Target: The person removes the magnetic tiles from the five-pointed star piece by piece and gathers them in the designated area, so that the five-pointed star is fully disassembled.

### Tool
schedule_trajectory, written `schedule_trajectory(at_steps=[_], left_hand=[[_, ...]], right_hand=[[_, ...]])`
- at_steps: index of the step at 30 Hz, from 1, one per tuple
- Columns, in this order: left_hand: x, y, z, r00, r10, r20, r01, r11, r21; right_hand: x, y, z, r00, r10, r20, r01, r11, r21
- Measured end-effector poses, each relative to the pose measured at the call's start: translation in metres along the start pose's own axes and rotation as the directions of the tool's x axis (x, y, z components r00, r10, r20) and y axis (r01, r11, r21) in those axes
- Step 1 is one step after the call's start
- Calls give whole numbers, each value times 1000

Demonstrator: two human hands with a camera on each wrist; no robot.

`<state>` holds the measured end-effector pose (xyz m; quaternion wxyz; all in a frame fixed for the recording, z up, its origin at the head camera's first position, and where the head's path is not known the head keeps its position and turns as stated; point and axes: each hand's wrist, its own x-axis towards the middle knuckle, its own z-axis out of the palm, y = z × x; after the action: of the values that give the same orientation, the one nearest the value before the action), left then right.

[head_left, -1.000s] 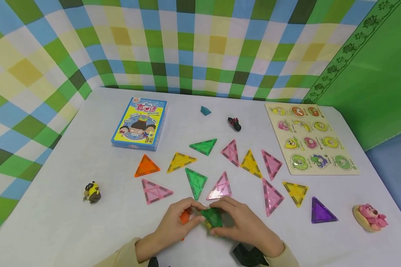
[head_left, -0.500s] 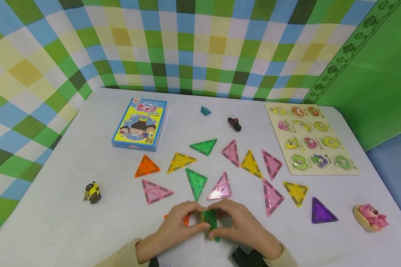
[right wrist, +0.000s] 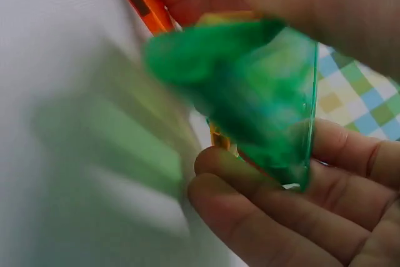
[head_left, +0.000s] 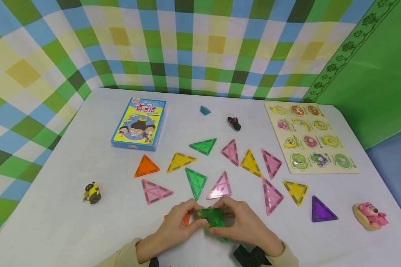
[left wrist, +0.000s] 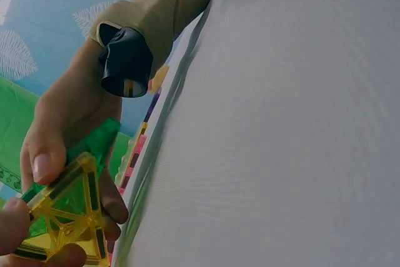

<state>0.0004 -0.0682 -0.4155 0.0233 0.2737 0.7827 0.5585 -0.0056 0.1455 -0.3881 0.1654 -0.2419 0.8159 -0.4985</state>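
**Stiff little tiles, grab them by the edges**

Both my left hand (head_left: 177,226) and right hand (head_left: 244,224) pinch the green tile (head_left: 213,217) with a yellow tile (left wrist: 65,217) at the desk's (head_left: 87,155) near edge. Feels light, rigid, slick; frame edges grip best.

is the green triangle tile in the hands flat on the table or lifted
Lifted and tilted: both hands pinch the green tile by its edges above the table, with a yellow tile against it.
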Motion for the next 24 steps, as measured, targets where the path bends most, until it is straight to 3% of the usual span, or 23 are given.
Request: schedule_trajectory(at_steps=[3, 6, 9, 11, 13, 16, 19, 24], left_hand=[[0, 0, 0, 1000, -12, 11, 12, 1000, -16], [0, 0, -1, 999, -29, 41, 30, 999, -26], [0, 0, -1, 995, -47, 91, 47, 999, 1], [0, 0, -1, 991, -48, 124, 44, 998, 33], [0, 0, -2, 988, -40, 150, 31, 998, 62], [1, -1, -2, 984, -17, 178, 0, 995, 95], [2, -1, -2, 979, -29, 201, -3, 987, 160], [2, 1, -2, 971, -89, 221, 19, 954, 299]], right_hand=[[-1, 1, -4, 997, -15, -72, 16, 1000, 13], [-2, 3, -12, 966, -4, -259, 3, 1000, -2], [-3, 5, -20, 872, 9, -489, -99, 983, -158], [-2, 8, -25, 808, 31, -588, -230, 936, -267], [-1, 10, -28, 775, 52, -630, -342, 873, -348], [0, 12, -31, 768, 145, -623, -452, 812, -368], [-1, 13, -30, 765, 230, -601, -519, 772, -366], [-1, 17, -28, 771, 275, -574, -543, 755, -368]])
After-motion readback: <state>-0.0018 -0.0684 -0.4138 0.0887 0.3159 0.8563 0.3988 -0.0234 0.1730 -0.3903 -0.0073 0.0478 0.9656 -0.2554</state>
